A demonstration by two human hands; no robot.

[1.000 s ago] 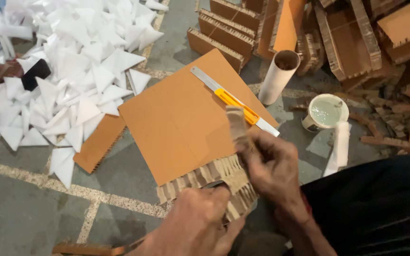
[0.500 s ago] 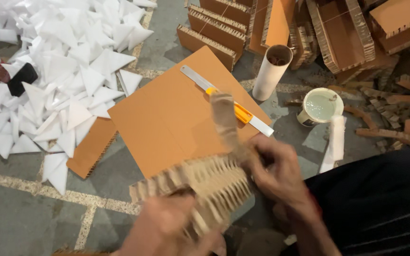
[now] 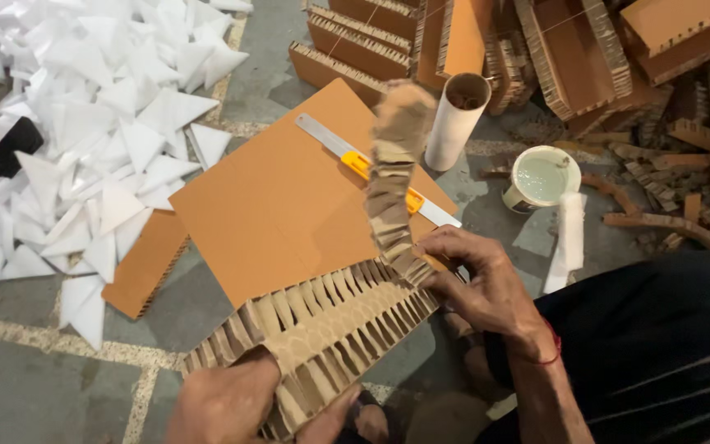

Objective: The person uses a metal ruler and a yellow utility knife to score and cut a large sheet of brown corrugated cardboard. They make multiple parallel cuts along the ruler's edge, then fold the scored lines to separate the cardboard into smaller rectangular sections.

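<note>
Head view, only one. Left hand (image 3: 228, 403) at bottom edge grips the near-left end of a honeycomb cardboard strip (image 3: 322, 325); fingers curled round its lower edge, thumb side on top. The strip runs from that hand diagonally up-right to the right hand (image 3: 478, 279), cells pulled open like a fan w/ a flat band down the middle. Right hand's fingers are pressed together, pinching the strip's far end, where a narrower crumpled length of the same stuff (image 3: 394, 173) rises upright & ends in a blurred top.

Strip is held just above a flat brown cardboard sheet (image 3: 273, 205) lying on the grey tiled floor (image 3: 34, 386). On the sheet's far edge lies a utility knife (image 3: 371, 168), metal blade w/ yellow slider, partly hidden behind the raised length. Smaller honeycomb board (image 3: 145, 263) lies at the sheet's left corner, touching the pile of white paper triangles (image 3: 100, 123) that fills upper left.

Containers: a cardboard tube (image 3: 456, 119) stands upright just beyond the knife, open top, inside dark, can't tell contents. Right of it a small round tub (image 3: 542, 177) holds pale whitish liquid, prob. glue; a white roll-like piece (image 3: 570, 234) leans at its near side.

Top & right: stacked honeycomb panels (image 3: 569, 49) & brown offcuts (image 3: 684, 164). Person's dark-clothed leg (image 3: 659, 353) bottom right.
</note>
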